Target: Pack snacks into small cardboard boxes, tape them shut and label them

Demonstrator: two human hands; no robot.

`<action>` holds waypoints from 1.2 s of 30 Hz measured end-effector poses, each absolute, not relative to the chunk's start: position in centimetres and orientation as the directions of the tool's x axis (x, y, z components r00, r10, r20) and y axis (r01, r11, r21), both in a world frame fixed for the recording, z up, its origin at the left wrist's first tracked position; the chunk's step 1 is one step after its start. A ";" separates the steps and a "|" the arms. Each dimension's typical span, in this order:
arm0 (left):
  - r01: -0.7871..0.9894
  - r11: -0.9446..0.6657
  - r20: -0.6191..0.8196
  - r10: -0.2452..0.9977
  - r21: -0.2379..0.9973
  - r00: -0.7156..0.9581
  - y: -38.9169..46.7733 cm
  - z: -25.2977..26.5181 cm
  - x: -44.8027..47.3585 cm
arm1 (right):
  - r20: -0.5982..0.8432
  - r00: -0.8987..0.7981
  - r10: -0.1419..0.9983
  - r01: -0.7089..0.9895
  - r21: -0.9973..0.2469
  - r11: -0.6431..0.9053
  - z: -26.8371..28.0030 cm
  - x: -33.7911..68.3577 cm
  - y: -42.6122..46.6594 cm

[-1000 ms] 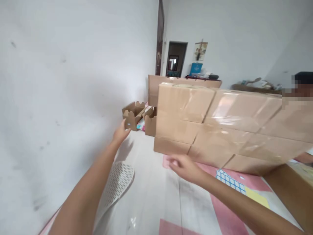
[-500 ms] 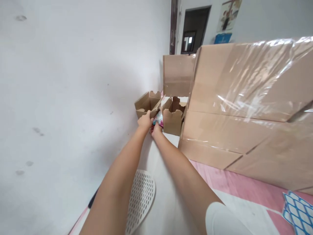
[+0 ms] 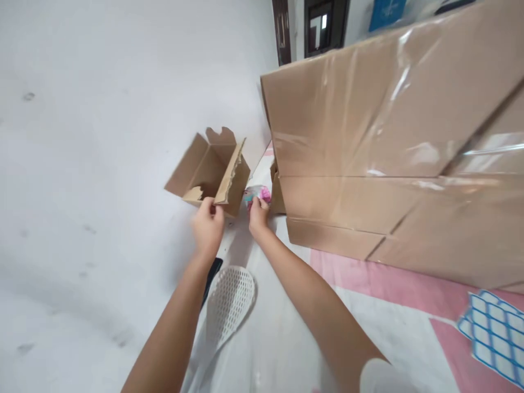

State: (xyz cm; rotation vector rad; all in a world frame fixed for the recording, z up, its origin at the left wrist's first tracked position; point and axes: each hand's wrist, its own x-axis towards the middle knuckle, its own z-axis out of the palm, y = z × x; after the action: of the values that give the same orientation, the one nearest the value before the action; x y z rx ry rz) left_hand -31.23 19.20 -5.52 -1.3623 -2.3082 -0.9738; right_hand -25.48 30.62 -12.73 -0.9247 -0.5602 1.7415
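Lifted since before: one small box (image 3: pixel 210 172), left hand (image 3: pixel 208 226) gripping.

2 bare arms, no sleeves, no rings or watch; left hand (image 3: pixel 208 228) & right hand (image 3: pixel 257 215) bare too

The wrapped carton stack (image 3: pixel 393 164) hides most of a second small box (image 3: pixel 277 191) and runs off frame.
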 end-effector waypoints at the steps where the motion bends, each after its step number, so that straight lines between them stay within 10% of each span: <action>1: 0.847 0.310 0.573 0.632 0.431 -0.522 17.0 -4.8 -30.4 | -0.299 -0.173 0.939 -0.589 -0.732 -0.341 -11.9 -24.6 28.6; 11: 0.793 0.281 0.592 0.543 0.541 -0.596 -1.1 -6.3 -22.1 | -0.184 -0.101 0.978 -0.722 -0.663 -0.200 -8.0 -6.3 6.4; 16: 0.918 -0.055 0.671 0.700 0.392 -0.245 -7.9 -9.0 -19.2 | 0.145 -0.116 0.983 -0.324 -0.941 0.100 -7.8 12.2 1.4; 25: 0.739 -0.549 0.623 0.748 0.389 0.228 -11.2 -9.5 -10.2 | 0.403 -0.225 0.887 -0.107 -0.915 0.388 1.8 27.3 -7.5; 30: 0.812 -0.368 0.177 0.930 0.453 0.323 -9.7 -7.9 -8.5 | 0.203 -0.411 0.889 -0.139 -0.978 0.159 1.6 24.3 -6.4; 36: 0.946 -0.300 -0.200 0.926 0.124 0.320 -7.9 -4.9 -8.7 | -0.187 -0.375 0.908 -0.217 -0.935 -0.282 -1.4 22.2 -5.1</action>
State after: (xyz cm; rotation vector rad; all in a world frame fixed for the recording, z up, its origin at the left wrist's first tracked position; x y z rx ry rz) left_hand -8.69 -7.93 -4.89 -2.7217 -1.9661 0.1521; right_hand 22.21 -5.13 -1.45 -0.9820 -1.1233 1.7693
